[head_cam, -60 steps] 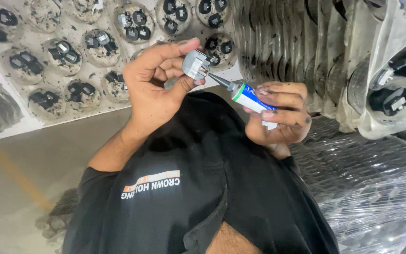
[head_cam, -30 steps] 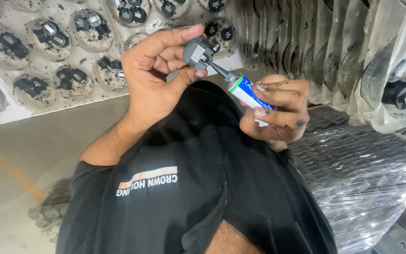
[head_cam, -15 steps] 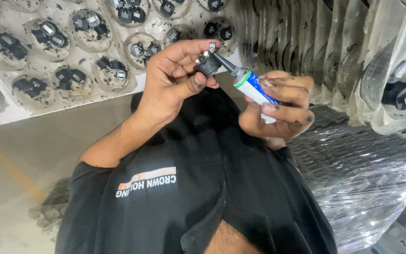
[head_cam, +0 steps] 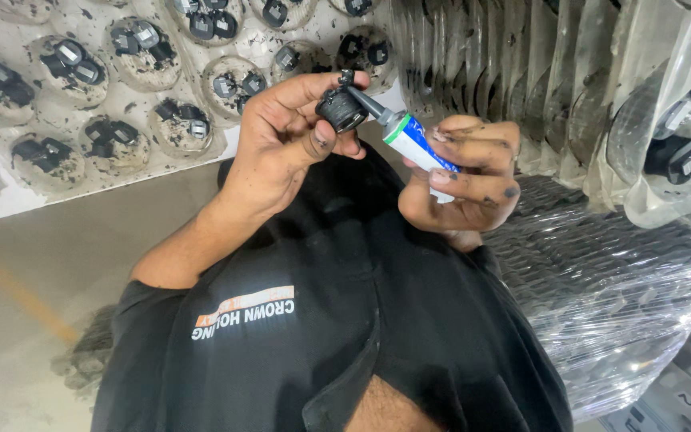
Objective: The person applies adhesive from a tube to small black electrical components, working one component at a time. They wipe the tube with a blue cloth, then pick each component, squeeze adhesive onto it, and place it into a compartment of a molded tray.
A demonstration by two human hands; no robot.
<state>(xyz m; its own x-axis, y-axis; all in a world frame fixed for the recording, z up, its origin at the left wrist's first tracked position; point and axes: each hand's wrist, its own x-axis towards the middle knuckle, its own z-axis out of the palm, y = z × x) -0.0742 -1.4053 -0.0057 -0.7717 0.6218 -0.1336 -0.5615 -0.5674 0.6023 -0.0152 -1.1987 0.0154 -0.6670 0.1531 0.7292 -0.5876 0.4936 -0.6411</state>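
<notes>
Between your two hands, held up in front of your chest, a small round black part (head_cam: 340,110) is meeting the nozzle of a glue tube (head_cam: 413,142). Your left hand (head_cam: 289,144) is pinching that part between the thumb and the curled fingertips, so the hand is closed narrowly around it, with the part sitting at the top of the grip. Your right hand (head_cam: 461,180) is wrapping its fingers around the body of the tube, which is white and blue with a green band under a grey tapering nozzle; the tube is tilting up and to the left, and its tip is touching the black part. Both hands are showing dark smears on the fingers and nails.

Beyond your left hand, a white moulded tray (head_cam: 9,180) is lying flat, and its round pockets are holding more dark parts with silvery faces (head_cam: 181,124). Beyond your right hand, a row of clear moulded trays (head_cam: 521,72) is standing on edge, close together. Below your right hand, a stack wrapped in clear stretch film (head_cam: 633,296) is sitting just beside your body. Your black shirt (head_cam: 337,320) is filling the lower middle of the view, and the bare grey floor (head_cam: 49,256) is lying under your left forearm.
</notes>
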